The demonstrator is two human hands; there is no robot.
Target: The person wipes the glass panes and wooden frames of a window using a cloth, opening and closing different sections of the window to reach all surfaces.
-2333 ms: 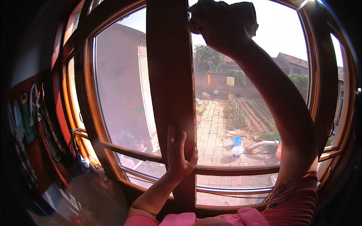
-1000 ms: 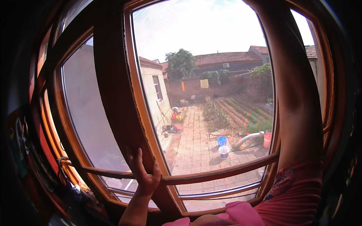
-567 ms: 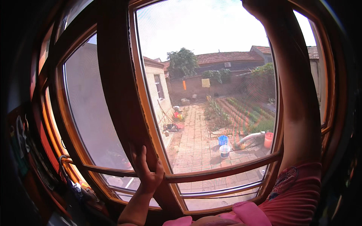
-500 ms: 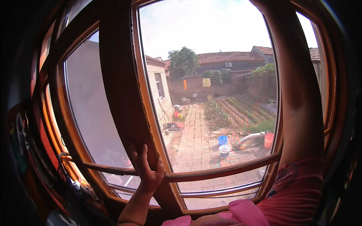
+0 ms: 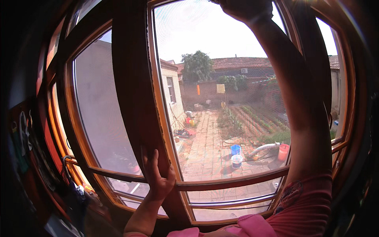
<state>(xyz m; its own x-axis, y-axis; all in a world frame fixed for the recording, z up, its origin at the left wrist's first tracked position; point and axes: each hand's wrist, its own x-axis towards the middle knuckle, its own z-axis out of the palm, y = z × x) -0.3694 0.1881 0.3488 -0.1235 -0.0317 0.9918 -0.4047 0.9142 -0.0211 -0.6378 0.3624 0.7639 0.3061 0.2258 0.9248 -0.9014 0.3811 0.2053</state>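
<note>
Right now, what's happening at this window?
A person stands close to a wooden-framed window. Their left hand lies flat, fingers spread, against the thick middle post of the frame, just above the lower crossbar. Their right hand is raised to the top of the right pane; whether it grips anything cannot be told. The arm in a pink short sleeve crosses the right side of the glass. Outside is a paved yard with buckets and garden rows.
</note>
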